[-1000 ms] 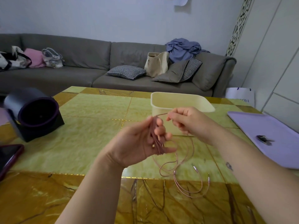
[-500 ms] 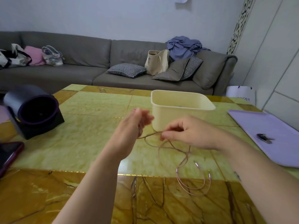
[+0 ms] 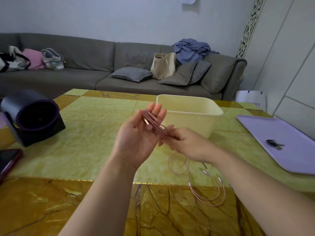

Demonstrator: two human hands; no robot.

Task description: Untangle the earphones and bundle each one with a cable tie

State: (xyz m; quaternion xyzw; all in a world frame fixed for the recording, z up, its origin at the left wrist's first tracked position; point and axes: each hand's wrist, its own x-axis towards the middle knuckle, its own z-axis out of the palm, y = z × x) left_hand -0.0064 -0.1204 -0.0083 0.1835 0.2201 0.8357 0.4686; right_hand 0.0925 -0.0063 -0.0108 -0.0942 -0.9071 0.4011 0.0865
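Far left: dark cylindrical device [image 3: 34, 114], matte; phone [image 3: 8, 160] at the surface [image 3: 85, 142] edge.

Left hand [image 3: 136, 138]: palm up, fingers straight, carrying the earphone cable [image 3: 153, 123]. The cable is thin, pink and rubbery, wound in flat parallel loops across the fingers. Whether the thumb pins it cannot be told.

Right hand [image 3: 187, 143]: fingers curled, pinching the cable at the coil's lower end.

Loose tail [image 3: 204, 193]: slack curves on the glossy marbled surface.

Cream plastic tub [image 3: 213, 113], then a lilac tray [image 3: 281, 133].

Judgement: winding partly done; rest of the tail and tying remain. No tie identified.
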